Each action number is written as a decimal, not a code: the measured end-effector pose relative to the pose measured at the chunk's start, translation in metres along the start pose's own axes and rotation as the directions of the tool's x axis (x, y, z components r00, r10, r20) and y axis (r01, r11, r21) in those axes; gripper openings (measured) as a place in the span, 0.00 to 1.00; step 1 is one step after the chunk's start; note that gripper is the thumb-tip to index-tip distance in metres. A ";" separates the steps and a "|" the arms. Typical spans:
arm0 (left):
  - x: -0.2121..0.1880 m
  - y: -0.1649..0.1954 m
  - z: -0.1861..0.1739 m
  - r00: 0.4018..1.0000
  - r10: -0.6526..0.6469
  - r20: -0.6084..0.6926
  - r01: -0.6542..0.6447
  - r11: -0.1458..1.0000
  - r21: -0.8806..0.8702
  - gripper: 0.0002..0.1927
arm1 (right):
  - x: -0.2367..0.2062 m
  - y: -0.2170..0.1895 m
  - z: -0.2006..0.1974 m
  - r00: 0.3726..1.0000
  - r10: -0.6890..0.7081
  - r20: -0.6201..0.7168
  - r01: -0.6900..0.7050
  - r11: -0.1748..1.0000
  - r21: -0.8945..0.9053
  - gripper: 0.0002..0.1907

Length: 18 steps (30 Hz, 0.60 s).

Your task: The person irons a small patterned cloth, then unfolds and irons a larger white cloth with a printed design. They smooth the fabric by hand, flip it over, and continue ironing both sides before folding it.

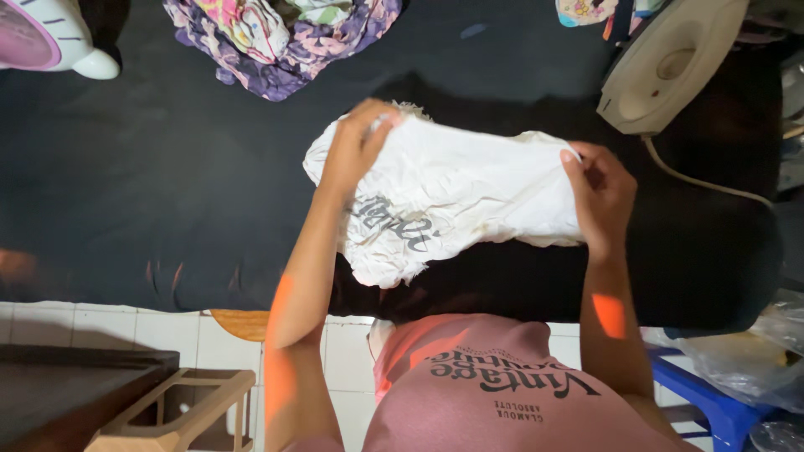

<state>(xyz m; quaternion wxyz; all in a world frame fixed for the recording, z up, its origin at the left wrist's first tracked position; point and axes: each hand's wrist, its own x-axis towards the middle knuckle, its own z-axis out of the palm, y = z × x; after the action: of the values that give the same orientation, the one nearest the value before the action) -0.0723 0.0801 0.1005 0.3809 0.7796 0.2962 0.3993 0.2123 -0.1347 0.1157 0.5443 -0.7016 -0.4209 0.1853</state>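
Both hands, left hand (pixel 356 151), right hand (pixel 599 197), holding crumpled white garment (pixel 452 201) over black cloth (pixel 167 184), iron (pixel 666 63) nearby

Only packaging in view: crinkled clear plastic bags (pixel 754 356) at the lower right edge, piled on and beside a blue plastic stool (pixel 712 402), see-through with grey highlights, contents not discernible. Another bit of clear plastic (pixel 779 435) sits at the bottom right corner, just below the stool. No separate labels, signs or screens visible; the only lettering is dark print on the white garment (pixel 444 201) and on the pink shirt (pixel 502 393).
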 end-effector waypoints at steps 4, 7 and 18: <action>0.030 0.028 -0.019 0.987 -0.009 -0.158 0.016 0.999 0.047 0.06 | 0.019 -0.014 -0.005 0.985 -0.081 0.154 0.094 0.992 -0.081 0.12; 0.059 0.049 -0.044 0.979 0.176 -0.103 -0.172 0.984 0.038 0.06 | 0.044 -0.023 -0.014 0.912 -0.107 0.396 0.178 0.973 -0.148 0.22; 0.083 0.097 -0.091 0.917 0.324 0.230 -0.363 0.919 0.153 0.19 | 0.100 -0.013 -0.033 0.989 -0.145 -0.004 0.144 0.984 -0.107 0.09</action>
<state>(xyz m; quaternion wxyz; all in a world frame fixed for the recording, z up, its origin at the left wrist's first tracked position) -0.0924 0.1248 0.2500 0.2553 0.8888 0.1512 0.3492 0.2887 -0.0750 0.1590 0.5206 -0.6982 -0.4768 0.1187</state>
